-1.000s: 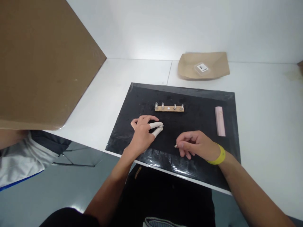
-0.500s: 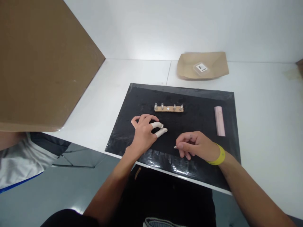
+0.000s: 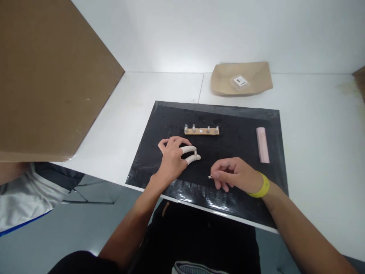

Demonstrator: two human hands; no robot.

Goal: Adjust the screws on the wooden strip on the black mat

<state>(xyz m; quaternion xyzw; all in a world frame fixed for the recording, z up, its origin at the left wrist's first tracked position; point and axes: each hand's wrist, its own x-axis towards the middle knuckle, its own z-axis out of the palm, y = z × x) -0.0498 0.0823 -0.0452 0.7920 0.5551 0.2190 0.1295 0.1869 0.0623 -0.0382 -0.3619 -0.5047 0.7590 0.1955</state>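
Note:
White finger covers wrap the thumb and index finger of my left hand (image 3: 172, 158), which rests low over the black mat (image 3: 236, 142). Between those two fingertips I pinch a small shiny piece (image 3: 195, 153), too small to name. My right hand (image 3: 235, 174) is closed, its thumb and fingertips gripping a tiny pale sliver (image 3: 210, 177) whose kind I cannot make out. Beyond my left hand lies a tan strip (image 3: 201, 131) with several small clear, shiny pieces standing on it and a white dot at its middle.
A pink bar-shaped object (image 3: 262, 145) lies at the mat's right side. Behind the mat, a brown paper tray (image 3: 258, 78) holds a clear labelled case (image 3: 240, 81). A large brown board (image 3: 57, 83) rises at the left, with another person's clothing (image 3: 25, 194) below it.
The view has shifted slightly. Between my left fingertips the shiny piece now shows more upright. My right hand keeps its pinch on the sliver, almost in place.

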